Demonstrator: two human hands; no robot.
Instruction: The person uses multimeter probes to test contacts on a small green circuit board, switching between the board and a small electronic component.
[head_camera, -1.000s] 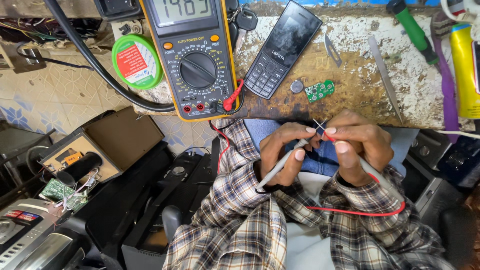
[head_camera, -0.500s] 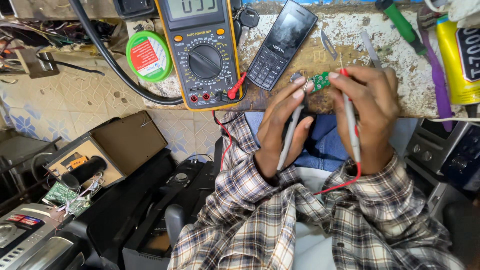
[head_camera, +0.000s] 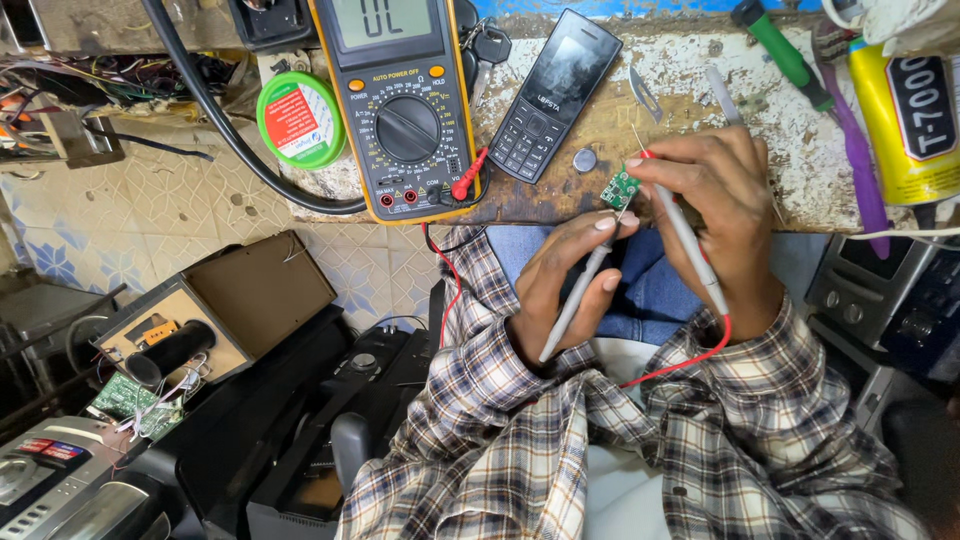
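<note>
Head view: right hand (head_camera: 715, 205) partly hides green circuit board (head_camera: 620, 187); probe tips unclear.

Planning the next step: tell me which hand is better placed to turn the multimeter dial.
Left, probably. The left hand is on the same side of the small green board as the dial; the right hand is beyond it, farther away. Each holds a probe, so fingers must be freed first.

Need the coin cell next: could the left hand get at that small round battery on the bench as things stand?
Probably yes. The coin cell lies bare on the bench just above the left hand, nothing between. But that hand grips a probe, so it isn't free to pick.
</note>
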